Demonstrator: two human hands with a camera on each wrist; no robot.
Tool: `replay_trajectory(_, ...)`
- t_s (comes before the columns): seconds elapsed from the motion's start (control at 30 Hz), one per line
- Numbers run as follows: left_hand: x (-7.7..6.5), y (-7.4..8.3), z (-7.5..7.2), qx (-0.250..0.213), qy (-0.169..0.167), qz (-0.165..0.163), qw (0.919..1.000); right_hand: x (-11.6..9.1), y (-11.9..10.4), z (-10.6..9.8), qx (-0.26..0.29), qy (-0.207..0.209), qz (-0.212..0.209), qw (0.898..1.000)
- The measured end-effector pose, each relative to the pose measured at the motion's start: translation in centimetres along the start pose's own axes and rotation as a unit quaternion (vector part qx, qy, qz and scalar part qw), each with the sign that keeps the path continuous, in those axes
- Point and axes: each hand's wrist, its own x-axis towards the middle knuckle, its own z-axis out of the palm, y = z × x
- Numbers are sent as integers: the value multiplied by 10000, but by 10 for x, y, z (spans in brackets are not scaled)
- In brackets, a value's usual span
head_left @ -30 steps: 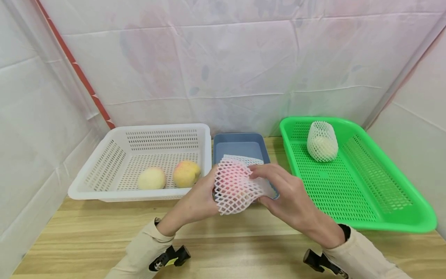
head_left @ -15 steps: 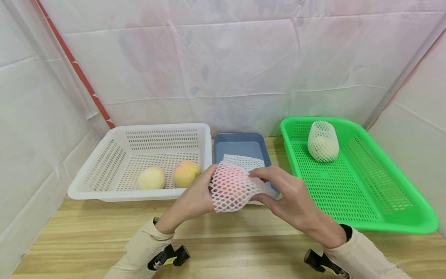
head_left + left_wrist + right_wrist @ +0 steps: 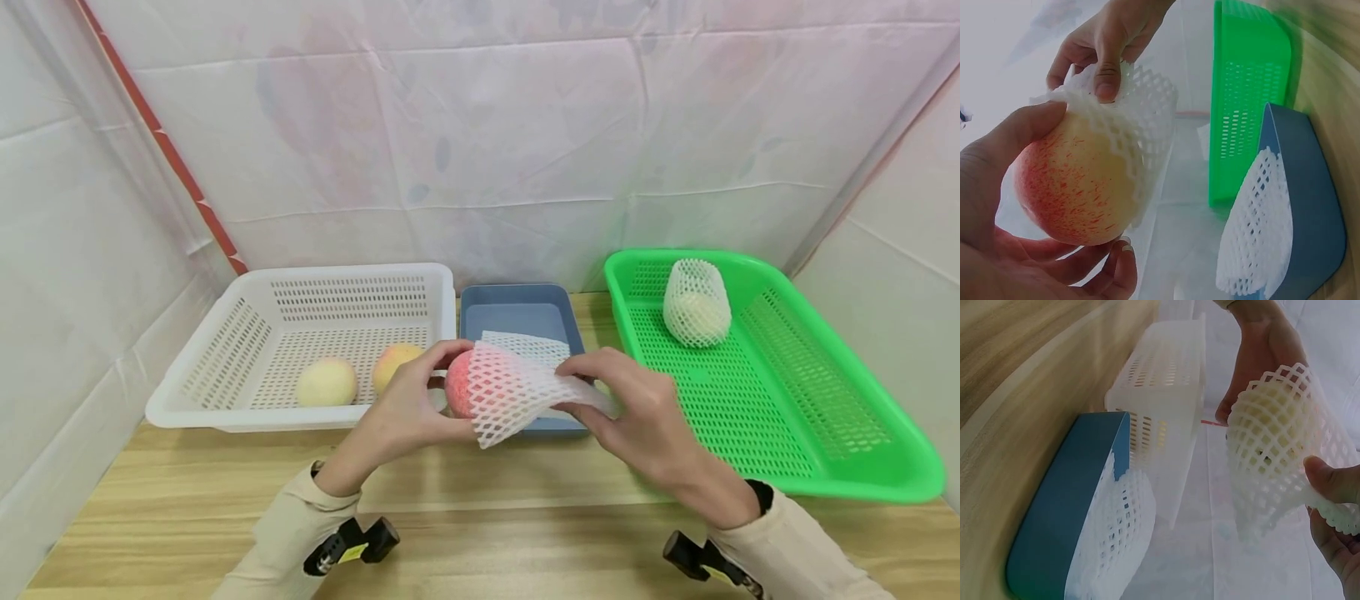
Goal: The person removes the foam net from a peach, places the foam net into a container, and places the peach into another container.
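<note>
My left hand (image 3: 408, 408) grips a red and yellow peach (image 3: 458, 385), fingers and thumb curled round its sides. A white foam fruit net (image 3: 506, 392) covers the peach's right part, while the red end beside my left palm is bare. My right hand (image 3: 637, 412) pinches the net's narrow tail between thumb and fingers. In the left wrist view the net's rim lies across the pale side of the peach (image 3: 1075, 187), near my left thumb. Through the mesh in the right wrist view, the pale end of the peach (image 3: 1272, 425) shows.
At left stands a white basket (image 3: 202, 367) with two peaches (image 3: 327, 383). Behind my hands, a blue-grey tray (image 3: 517, 317) has foam netting (image 3: 525, 343) in it. The green basket (image 3: 750, 417) at right has one netted fruit (image 3: 696, 307). Fabric walls surround the wooden table (image 3: 450, 533).
My left hand has drawn back a little leftward and the peach's red end now shows outside the net's rim. My right hand has shifted slightly right, stretching the net's tail.
</note>
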Motion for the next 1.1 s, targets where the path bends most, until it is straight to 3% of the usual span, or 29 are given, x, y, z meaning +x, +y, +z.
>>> replay_trajectory(0.77,-3,3,-15,-300,301,-149,9990,1,15,-5,-415,-22,149,9990)
replay_trajectory(1.1,-6,3,-21,-469,354,-327,9977,4,32,0,-658,-169,476,9966)
